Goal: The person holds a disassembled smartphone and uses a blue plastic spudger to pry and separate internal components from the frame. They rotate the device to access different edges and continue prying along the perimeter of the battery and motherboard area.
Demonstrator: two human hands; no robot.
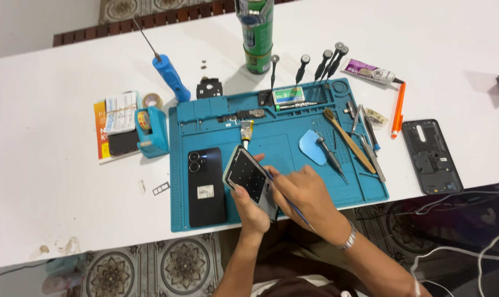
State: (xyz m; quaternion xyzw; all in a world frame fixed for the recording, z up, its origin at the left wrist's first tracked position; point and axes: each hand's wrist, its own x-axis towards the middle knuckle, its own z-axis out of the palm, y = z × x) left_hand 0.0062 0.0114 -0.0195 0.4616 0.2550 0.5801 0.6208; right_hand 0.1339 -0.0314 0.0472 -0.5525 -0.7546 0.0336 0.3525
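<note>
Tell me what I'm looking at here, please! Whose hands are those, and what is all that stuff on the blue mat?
This picture comes from a camera worn on a person's head, looking down, so the hands are that person's own. They work at a white table with a blue work mat on it. The left hand holds up an opened phone, tilted so its inside shows. The right hand, with a wristwatch, holds a thin tool against the phone. On the mat lie a black phone back with camera rings, a light blue pick, a brush and tweezers. Screwdrivers stand along the mat's far edge. Off the mat are a blue tape dispenser, a green can and another dark phone frame.
</note>
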